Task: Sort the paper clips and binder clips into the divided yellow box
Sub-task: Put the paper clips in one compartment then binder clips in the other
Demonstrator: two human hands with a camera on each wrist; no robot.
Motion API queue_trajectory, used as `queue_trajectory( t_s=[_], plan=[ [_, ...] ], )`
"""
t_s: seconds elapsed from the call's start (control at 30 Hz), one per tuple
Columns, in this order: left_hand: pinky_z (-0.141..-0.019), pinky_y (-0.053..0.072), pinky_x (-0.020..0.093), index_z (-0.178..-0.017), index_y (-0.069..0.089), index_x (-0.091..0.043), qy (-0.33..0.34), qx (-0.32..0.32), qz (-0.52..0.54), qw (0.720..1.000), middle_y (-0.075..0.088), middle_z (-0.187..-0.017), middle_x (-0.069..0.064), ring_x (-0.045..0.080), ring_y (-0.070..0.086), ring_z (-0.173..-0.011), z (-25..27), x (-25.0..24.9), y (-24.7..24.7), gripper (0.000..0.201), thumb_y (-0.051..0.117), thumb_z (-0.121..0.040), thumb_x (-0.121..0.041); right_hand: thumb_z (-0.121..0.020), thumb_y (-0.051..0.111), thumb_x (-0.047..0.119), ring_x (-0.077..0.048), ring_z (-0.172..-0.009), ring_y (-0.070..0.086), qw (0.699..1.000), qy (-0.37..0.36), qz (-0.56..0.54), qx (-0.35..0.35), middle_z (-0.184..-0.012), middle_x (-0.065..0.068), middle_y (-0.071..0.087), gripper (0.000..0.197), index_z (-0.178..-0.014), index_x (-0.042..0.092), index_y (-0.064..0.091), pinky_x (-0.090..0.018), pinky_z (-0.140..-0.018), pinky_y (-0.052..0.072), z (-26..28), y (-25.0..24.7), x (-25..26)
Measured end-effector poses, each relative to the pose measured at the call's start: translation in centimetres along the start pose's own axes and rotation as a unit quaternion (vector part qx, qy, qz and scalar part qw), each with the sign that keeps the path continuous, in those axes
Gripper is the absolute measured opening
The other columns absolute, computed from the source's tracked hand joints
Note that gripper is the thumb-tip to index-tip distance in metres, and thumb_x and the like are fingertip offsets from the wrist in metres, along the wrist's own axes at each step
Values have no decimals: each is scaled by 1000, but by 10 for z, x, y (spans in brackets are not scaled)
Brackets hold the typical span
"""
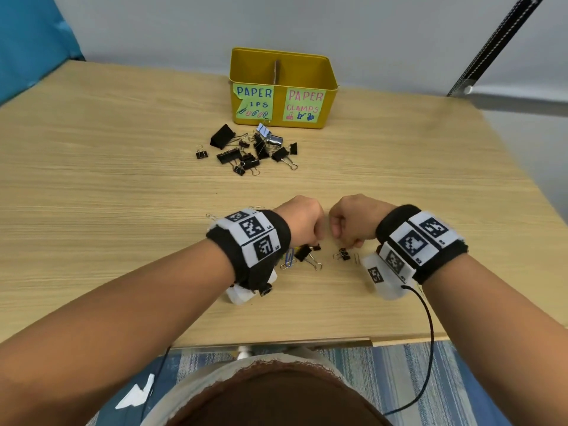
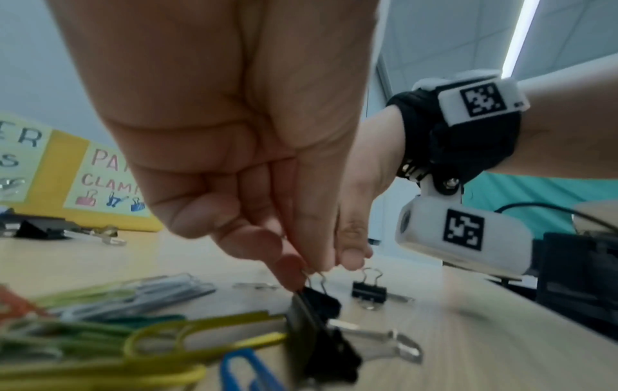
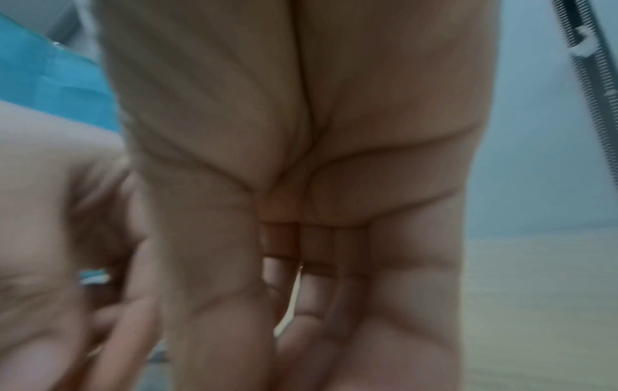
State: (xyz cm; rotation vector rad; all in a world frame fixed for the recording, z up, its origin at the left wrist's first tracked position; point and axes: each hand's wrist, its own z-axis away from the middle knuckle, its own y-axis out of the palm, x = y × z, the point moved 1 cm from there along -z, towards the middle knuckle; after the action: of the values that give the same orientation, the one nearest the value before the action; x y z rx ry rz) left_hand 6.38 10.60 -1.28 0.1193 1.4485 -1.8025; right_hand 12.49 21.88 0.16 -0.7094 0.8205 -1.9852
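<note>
The yellow box stands at the far middle of the table, split by a divider, labelled for paper clips on the left and paper clamps on the right. My left hand pinches the wire handles of a small black binder clip that touches the table. A larger black binder clip lies beside it. Coloured paper clips lie under my left wrist. My right hand is curled just right of the left, above another small binder clip. What its fingertips hold is hidden.
A pile of black binder clips and one silver one lies in front of the box. Loose silver paper clips show left of my left wrist. A black cable trails from my right wrist over the table's near edge.
</note>
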Motion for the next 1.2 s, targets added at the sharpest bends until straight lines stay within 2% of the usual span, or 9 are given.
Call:
queue_trajectory(
  t_s=[0.1, 0.2, 0.27, 0.4, 0.63, 0.8, 0.97, 1.1, 1.2],
  plan=[
    [-77, 44, 20, -101, 72, -11, 12, 9, 24, 1000, 69, -105, 4, 11, 58, -89, 5, 2, -1, 20, 64, -83, -9, -78, 62, -1, -15, -64, 58, 998, 33, -38, -38, -77, -2, 60, 19, -74, 17, 57, -23, -59, 53, 5, -7, -18],
    [-83, 47, 23, -105, 69, -14, 15, 7, -14, 1000, 60, -100, -1, 13, 57, -97, 10, 9, -6, 26, 57, -84, -3, -74, 68, 2, -13, -62, 59, 996, 69, -49, -37, -78, -1, 60, 17, -79, 15, 57, -20, -53, 51, 13, -9, -33],
    [-80, 48, 25, -103, 69, -17, 14, 38, -63, 997, 53, -93, -5, 14, 55, -92, 11, 11, -5, 25, 65, -80, -7, -70, 75, 8, -13, -62, 60, 995, 86, -42, 5, -75, 0, 62, 22, -82, 14, 58, -24, -57, 54, 18, -4, -34],
    [-71, 45, 27, -98, 70, -19, 34, 67, -95, 993, 49, -86, -9, 13, 52, -89, 12, 4, 7, 22, 71, -76, -16, -67, 81, 22, -20, -78, 60, 993, 107, 13, 41, -75, 0, 59, 36, -91, 13, 55, -37, -82, 56, 19, 10, -25],
    [-80, 41, 27, -97, 66, -22, 46, 25, -98, 994, 46, -92, -7, 18, 51, -104, 14, 3, 8, 19, 68, -80, -28, -77, 73, 17, -12, -61, 54, 993, 113, -16, -15, -82, -5, 66, 32, -104, 3, 64, -30, -75, 54, 5, -3, -16],
    [-97, 40, 39, -125, 48, -27, -32, 10, -157, 987, 43, -123, 1, 21, 39, -118, 29, 35, -13, 65, 72, -68, -48, -79, 69, 8, -13, -63, 54, 996, 16, -37, -85, -86, -3, 61, 24, -102, 7, 66, -16, -56, 45, -15, 0, 17],
    [-94, 41, 42, -136, 35, -23, -57, 36, -218, 974, 40, -132, 5, 24, 38, -122, 32, 40, -2, 93, 66, -60, -68, -83, 62, 7, -10, -58, 56, 994, -60, -65, -62, -88, -5, 63, 21, -103, 7, 67, -16, -51, 48, -23, 7, 44],
    [-88, 46, 39, -131, 38, -21, -68, -12, -178, 982, 44, -130, 5, 23, 44, -118, 28, 39, -10, 76, 69, -69, -53, -86, 58, 6, -20, -71, 64, 995, -44, -73, -53, -89, -9, 66, 23, -108, 5, 65, -32, -69, 58, -21, -2, 36],
    [-98, 46, 41, -133, 32, -30, -102, 3, -102, 990, 39, -135, 0, 20, 39, -123, 41, 54, -26, 86, 77, -62, -48, -81, 67, 19, -19, -89, 59, 999, -44, 7, -22, -108, -5, 61, 41, -120, 11, 58, -33, -82, 52, -15, -5, 35]
  ],
)
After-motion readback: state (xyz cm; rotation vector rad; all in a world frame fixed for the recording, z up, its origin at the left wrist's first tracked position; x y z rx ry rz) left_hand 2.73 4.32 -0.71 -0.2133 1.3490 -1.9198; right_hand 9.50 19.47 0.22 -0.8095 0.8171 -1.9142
